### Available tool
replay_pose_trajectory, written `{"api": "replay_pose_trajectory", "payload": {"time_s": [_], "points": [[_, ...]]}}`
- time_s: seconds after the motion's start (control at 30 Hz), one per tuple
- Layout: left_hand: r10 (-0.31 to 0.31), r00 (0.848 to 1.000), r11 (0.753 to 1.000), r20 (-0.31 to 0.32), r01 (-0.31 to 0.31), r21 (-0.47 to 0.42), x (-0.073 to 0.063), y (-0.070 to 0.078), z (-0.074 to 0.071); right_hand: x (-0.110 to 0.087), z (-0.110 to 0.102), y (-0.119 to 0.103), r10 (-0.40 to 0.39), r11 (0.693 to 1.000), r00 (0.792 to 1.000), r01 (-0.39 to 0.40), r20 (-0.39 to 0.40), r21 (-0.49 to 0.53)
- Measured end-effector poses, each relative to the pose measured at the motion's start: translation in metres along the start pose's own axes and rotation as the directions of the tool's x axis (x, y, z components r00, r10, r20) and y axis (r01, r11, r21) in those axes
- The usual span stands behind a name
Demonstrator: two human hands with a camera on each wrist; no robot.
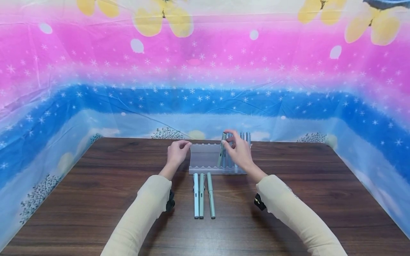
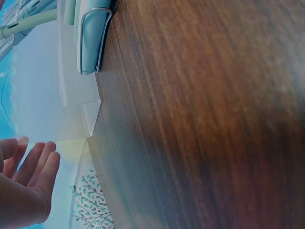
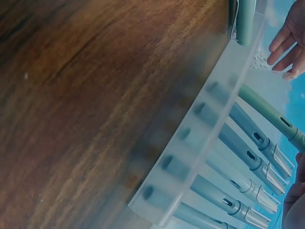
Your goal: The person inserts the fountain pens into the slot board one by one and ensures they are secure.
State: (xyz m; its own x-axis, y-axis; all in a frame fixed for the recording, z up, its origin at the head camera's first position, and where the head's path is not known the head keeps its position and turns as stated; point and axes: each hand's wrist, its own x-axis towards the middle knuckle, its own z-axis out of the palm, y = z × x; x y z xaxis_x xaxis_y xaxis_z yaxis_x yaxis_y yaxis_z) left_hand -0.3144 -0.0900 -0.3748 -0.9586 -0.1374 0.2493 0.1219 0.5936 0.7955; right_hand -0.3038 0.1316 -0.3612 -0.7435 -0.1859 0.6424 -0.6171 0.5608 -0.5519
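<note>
A translucent pen rack (image 1: 205,155) with scalloped edges stands on the table. At its upper left corner my left hand (image 1: 178,153) pinches the panel's edge between thumb and forefinger; the other fingers are loosely bent. My right hand (image 1: 240,152) holds a green fountain pen (image 1: 221,153) near its capped top, and the pen's lower end sits in the rack's ledge. Several blue-toned pens (image 3: 243,148) lean in slots beside it, partly hidden by the right hand in the head view. In front lie a pale blue pen (image 1: 196,199) and two green pens (image 1: 211,199).
The brown wooden table (image 1: 105,185) carries the rack near its back edge. A printed cloth (image 1: 205,99) with snowflakes hangs behind and at both sides. Black wrist-worn devices (image 1: 260,202) sit at the cuffs of the pale sleeves (image 1: 285,199).
</note>
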Motion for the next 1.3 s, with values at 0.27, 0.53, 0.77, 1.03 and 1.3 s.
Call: {"api": "replay_pose_trajectory", "payload": {"time_s": [0.27,0.53,0.77,1.03,1.3], "points": [[-0.001,1.000,1.000,0.001,0.001,-0.004,0.000,0.000,0.000,0.002,0.003,-0.001,0.002,1.000,0.998,-0.002,0.057,0.005],[-0.005,1.000,1.000,0.004,0.005,-0.006,-0.001,0.001,0.000,0.003,0.005,0.001,0.042,0.999,0.993,-0.041,0.111,-0.013],[-0.002,1.000,1.000,0.004,0.002,0.000,-0.001,0.001,0.000,0.006,0.005,0.007,0.036,0.997,0.986,-0.023,0.163,-0.077],[0.004,1.000,1.000,0.006,-0.004,-0.005,0.000,0.001,0.000,0.008,0.002,0.010,0.047,0.986,0.975,-0.011,0.215,-0.165],[0.010,1.000,1.000,0.014,-0.010,-0.008,-0.002,0.001,-0.001,0.010,0.003,0.010,0.089,0.979,0.961,-0.036,0.263,-0.201]]}}
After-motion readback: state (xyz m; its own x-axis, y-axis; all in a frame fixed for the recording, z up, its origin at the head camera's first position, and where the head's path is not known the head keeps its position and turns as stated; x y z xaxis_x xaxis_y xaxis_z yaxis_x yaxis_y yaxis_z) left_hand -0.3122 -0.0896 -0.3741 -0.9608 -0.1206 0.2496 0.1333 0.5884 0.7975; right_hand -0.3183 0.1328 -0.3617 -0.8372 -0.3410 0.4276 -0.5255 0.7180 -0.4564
